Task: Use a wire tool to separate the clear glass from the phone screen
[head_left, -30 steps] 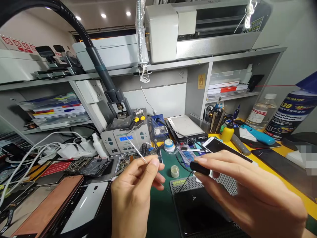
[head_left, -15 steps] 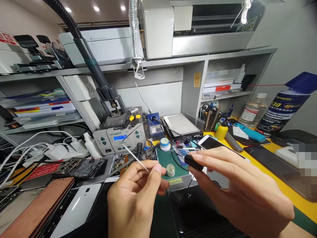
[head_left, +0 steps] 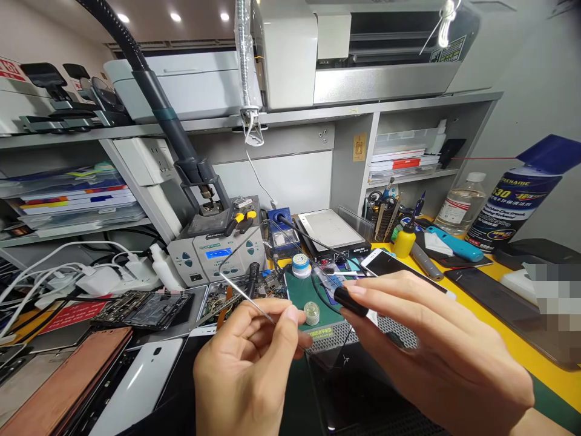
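My left hand (head_left: 254, 363) pinches a thin silver wire (head_left: 245, 295) between thumb and fingers. The wire slants up to the left and bends sharply at its far end, in front of the grey soldering station (head_left: 204, 260). Held between the thumb and fingers of my right hand (head_left: 436, 339) is a short black cylinder (head_left: 350, 301); its kind I cannot tell. Between the hands stands a small clear jar (head_left: 311, 313). Below them lies a dark glossy panel (head_left: 358, 387) on the green mat (head_left: 297, 287).
Circuit boards (head_left: 227, 297) fill a tray on the left, near a white phone back (head_left: 136, 381). A white phone (head_left: 390, 266), a yellow bottle (head_left: 403, 242) and a blue spray can (head_left: 512, 200) stand or lie to the right. A dark cable (head_left: 318, 236) crosses behind the hands.
The view has shifted slightly. My right hand and the black cylinder sit a little further left and closer to my left hand. Both grips stay the same.
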`<control>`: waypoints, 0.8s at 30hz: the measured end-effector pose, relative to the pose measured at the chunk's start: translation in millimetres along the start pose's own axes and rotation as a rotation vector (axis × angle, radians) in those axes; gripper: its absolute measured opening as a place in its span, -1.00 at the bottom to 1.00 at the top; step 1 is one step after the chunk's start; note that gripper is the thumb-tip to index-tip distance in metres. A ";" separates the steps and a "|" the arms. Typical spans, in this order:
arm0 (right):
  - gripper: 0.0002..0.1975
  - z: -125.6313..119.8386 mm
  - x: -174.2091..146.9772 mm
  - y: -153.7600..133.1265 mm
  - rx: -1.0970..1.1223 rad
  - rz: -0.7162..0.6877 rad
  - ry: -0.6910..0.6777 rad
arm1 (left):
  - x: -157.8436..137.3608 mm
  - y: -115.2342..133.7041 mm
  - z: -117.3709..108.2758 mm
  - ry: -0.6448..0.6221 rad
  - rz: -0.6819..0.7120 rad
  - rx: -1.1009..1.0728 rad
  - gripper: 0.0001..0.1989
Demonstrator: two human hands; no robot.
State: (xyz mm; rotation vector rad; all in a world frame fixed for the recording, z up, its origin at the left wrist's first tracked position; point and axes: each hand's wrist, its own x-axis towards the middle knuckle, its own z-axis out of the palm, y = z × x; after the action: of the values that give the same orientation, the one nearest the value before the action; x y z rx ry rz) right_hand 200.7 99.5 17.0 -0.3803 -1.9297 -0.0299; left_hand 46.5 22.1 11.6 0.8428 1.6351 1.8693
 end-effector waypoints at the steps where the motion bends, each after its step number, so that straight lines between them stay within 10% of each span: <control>1: -0.79 0.0 -0.1 -0.3 0.003 0.000 -0.003 | 0.3 -0.4 -0.3 -0.001 -0.003 -0.002 -0.81; 24: -0.76 1.3 2.4 -4.5 0.042 -0.017 -0.039 | 0.5 0.3 -1.0 0.010 0.011 -0.004 -0.78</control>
State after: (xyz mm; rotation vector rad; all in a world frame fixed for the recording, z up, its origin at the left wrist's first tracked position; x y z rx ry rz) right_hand 197.5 96.2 19.3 -0.3384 -1.9686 0.0066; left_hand 45.4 21.8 11.9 0.8433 1.6352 1.8868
